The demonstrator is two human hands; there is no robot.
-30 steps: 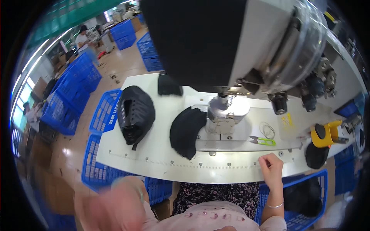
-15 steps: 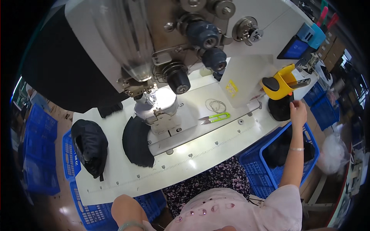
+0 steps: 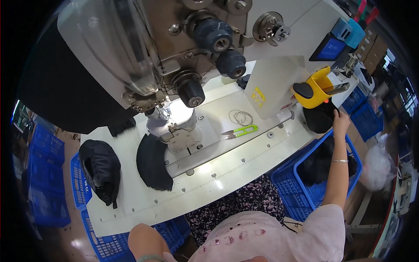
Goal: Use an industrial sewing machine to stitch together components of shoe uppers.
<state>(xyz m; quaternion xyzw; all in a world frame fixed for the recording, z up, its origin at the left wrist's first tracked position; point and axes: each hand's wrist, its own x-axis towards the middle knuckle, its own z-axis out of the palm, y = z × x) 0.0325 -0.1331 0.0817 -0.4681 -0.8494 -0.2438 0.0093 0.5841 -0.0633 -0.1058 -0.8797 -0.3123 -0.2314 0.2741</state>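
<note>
At the right end of the white sewing table, my right hand (image 3: pixel 341 122) grips the edge of a black fabric piece (image 3: pixel 317 118) between thumb and fingers. The piece lies just below a yellow holder (image 3: pixel 310 98). Of my left arm only a bent part shows at the lower edge, and the left hand is out of view. Under the lit needle area of the sewing machine (image 3: pixel 170 124) rests a curved black fabric piece (image 3: pixel 152 163). A black shoe (image 3: pixel 100 171) sits at the table's left end.
Green-handled thread snips (image 3: pixel 245 131) and a loose coil of thread (image 3: pixel 241 117) lie on the machine bed. A blue basket (image 3: pixel 301 196) with black pieces inside stands below my right arm. More blue crates (image 3: pixel 48 174) are on the left floor.
My right hand has shifted slightly right at the black fabric piece, whose edge now reaches to the fingers. The view has turned a little.
</note>
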